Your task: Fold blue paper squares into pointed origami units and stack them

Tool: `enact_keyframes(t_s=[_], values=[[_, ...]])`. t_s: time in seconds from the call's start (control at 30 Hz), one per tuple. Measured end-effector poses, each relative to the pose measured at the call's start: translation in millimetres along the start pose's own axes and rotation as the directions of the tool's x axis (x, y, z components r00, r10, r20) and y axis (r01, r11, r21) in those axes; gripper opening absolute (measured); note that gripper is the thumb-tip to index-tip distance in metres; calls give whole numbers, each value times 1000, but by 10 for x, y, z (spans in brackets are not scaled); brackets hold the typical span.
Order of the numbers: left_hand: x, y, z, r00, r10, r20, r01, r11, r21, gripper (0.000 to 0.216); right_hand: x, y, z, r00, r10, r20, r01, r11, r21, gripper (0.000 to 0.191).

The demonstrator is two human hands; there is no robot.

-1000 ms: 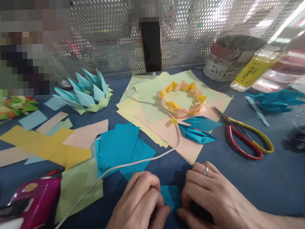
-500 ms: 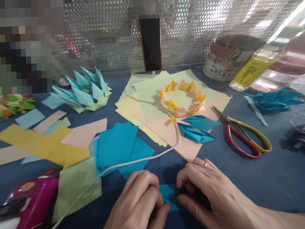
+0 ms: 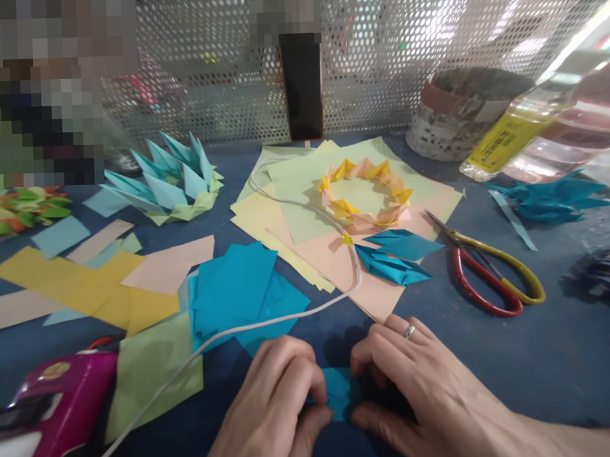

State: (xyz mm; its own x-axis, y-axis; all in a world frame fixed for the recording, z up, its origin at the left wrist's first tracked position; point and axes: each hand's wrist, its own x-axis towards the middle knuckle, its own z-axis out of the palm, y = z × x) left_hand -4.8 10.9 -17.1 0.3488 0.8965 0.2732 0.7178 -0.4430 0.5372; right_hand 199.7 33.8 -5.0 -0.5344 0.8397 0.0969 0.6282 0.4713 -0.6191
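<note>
A small piece of blue paper (image 3: 339, 392) lies on the dark blue table between my two hands. My left hand (image 3: 274, 403) pinches its left side with thumb and bent fingers. At its right side, the curled fingers and thumb of my right hand (image 3: 405, 378), which wears a ring, grip the edge. Parts of the paper are covered by my fingers. Just beyond lies a stack of blue paper sheets (image 3: 237, 284). Folded blue paper pieces (image 3: 393, 262) rest on pink paper, left of the scissors (image 3: 486, 269) with red and yellow handles.
A white cable (image 3: 283, 320) runs across the table from the upright phone (image 3: 303, 88). A yellow-and-pink paper ring (image 3: 367, 219) sits on paper sheets. A light-blue folded paper piece (image 3: 170, 180), yellow strips (image 3: 87, 283), a magenta device (image 3: 65, 403) and a bottle (image 3: 512, 131) stand around.
My left fingers and thumb have shifted slightly left and up along the blue paper, baring more of it. My right hand has moved only slightly.
</note>
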Motion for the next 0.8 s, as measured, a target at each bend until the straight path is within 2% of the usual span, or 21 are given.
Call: enact_keyframes(t_s=[0.17, 0.37, 0.57, 0.8], values=[[-131, -86, -10, 994, -3, 111, 10, 998, -62, 21, -10, -11, -16, 1000, -4, 10, 3, 1000, 4, 45], [-106, -54, -48, 989, -56, 136, 69, 993, -96, 35, -12, 27, -18, 999, -32, 41, 31, 999, 29, 46], [-121, -31, -47, 995, -42, 93, 53, 991, -121, 36, 14, 22, -33, 998, -11, 63, 8, 999, 35, 43], [-121, 7, -74, 996, 83, -36, -85, 993, -79, 46, 18, 4, -55, 996, -34, 80, 31, 999, 38, 37]])
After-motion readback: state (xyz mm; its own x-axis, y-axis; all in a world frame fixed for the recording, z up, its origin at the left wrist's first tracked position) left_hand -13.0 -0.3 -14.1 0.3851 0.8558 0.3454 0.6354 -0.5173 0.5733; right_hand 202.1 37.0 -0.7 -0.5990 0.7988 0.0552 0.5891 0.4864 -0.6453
